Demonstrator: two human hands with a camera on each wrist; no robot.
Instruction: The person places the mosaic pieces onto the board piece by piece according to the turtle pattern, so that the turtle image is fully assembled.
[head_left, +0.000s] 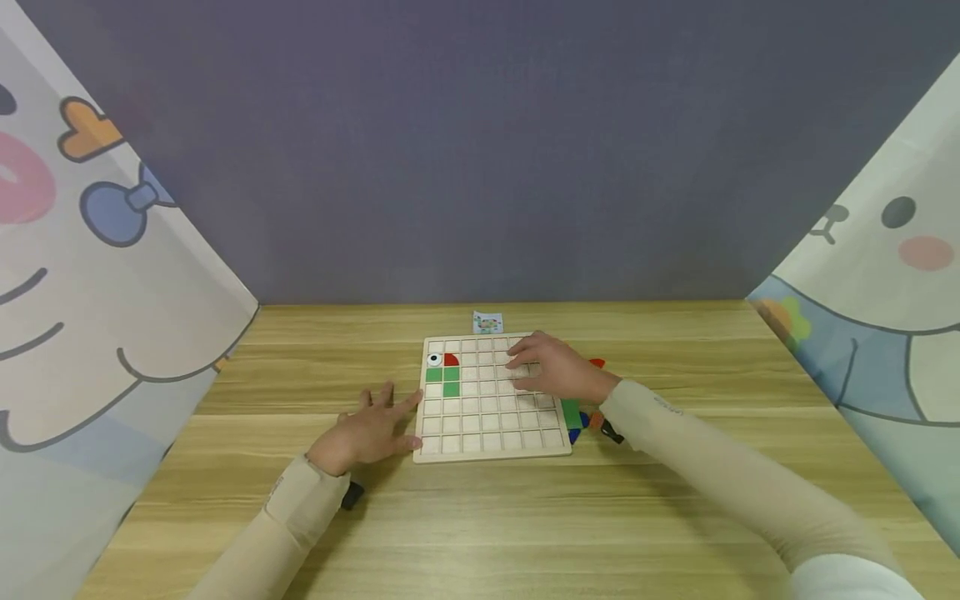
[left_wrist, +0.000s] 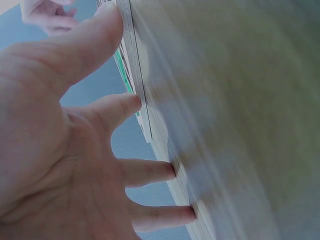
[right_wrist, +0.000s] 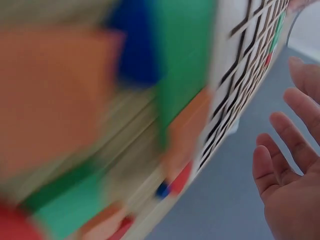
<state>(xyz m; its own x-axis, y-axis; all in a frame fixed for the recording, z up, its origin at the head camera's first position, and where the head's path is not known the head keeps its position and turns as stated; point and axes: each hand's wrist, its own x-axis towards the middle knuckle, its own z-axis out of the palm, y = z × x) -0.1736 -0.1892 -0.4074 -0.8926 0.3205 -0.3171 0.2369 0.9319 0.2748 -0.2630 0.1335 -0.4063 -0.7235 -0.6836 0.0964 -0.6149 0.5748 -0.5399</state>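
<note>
A pale wooden grid board (head_left: pixel 487 425) lies on the table. In its upper left cells sit a white eye tile (head_left: pixel 434 360), a red rounded tile (head_left: pixel 451 360) and several green square tiles (head_left: pixel 452 389). My left hand (head_left: pixel 370 431) is spread at the board's left side; its thumb and index finger touch the edge, and the other fingertips rest on the table in the left wrist view. Over the right part of the board hovers my right hand (head_left: pixel 558 368), fingers loosely bent. The right wrist view shows nothing held in that hand (right_wrist: pixel 295 185).
Loose coloured pieces lie just right of the board, partly under my right arm: a green piece (head_left: pixel 572 414), an orange piece (right_wrist: pixel 50 100) and a blue piece (right_wrist: pixel 135 45) among them. Behind the board lies a small printed card (head_left: pixel 487 322). A grey wall (head_left: pixel 480 167) stands behind the table.
</note>
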